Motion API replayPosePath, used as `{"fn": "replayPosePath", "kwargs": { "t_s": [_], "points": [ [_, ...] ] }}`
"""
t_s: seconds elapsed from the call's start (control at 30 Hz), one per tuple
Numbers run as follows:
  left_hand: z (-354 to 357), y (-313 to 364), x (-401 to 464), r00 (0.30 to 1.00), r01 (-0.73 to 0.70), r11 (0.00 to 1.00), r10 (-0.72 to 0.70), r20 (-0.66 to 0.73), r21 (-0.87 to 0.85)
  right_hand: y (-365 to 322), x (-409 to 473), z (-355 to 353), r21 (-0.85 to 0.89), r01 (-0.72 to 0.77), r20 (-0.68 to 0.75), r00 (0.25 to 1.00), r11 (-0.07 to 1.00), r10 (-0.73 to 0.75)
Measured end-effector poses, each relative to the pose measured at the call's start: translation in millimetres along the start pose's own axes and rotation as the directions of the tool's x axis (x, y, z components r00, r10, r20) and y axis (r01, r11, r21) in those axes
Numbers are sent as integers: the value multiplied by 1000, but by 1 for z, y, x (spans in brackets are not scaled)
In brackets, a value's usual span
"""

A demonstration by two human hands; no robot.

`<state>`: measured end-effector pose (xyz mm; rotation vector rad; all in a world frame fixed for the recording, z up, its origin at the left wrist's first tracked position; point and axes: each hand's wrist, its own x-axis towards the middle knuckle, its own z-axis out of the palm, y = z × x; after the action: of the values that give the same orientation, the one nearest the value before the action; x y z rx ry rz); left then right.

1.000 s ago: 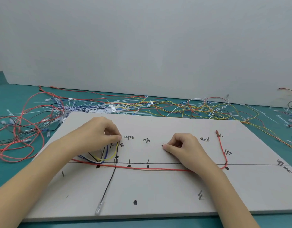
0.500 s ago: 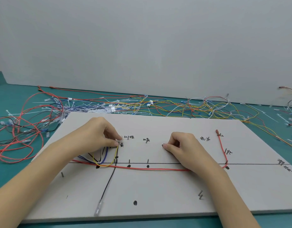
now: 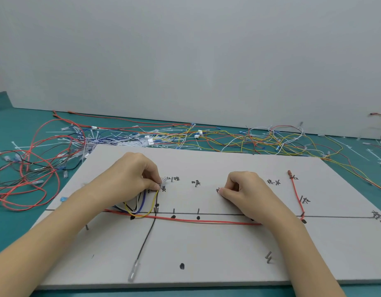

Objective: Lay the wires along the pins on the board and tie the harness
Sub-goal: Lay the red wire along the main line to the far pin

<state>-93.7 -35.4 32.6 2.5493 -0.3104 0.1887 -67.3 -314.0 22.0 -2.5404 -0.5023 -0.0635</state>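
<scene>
Teal counter carries the pin board. Left hand fingers pinch the yellow wire end at a pin; right hand fingers, curled, press the board. Risk: slack may let the yellow loop slip off its pin.

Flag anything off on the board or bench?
Board looks orderly. The oddity is behind it: loose wires and cable ties in a tangle across the green table. Left hand pinches the yellow wire end.
</scene>
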Motion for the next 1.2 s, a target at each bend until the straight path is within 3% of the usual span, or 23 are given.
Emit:
{"fn": "replayPosePath", "kwargs": {
  "t_s": [0.4,0.6,0.8,0.97,1.2],
  "points": [
    [39,35,14,997,-48,991,40,-71,-126,45,-16,-27,130,-161,-40,985,978,167],
    [27,34,10,998,11,971,3,61,-240,51,-17,-33,169,-193,-64,976,966,207],
    [5,23,-2,988,56,980,-27,153,-192,46,-18,-32,206,-234,-91,962,950,257],
    [7,30,-7,966,39,988,1,259,-149,20,-12,-23,220,-94,-281,947,971,156],
    [10,30,-8,956,-5,990,47,289,-144,-29,-2,7,231,-12,-71,997,973,29]
  ]
}}
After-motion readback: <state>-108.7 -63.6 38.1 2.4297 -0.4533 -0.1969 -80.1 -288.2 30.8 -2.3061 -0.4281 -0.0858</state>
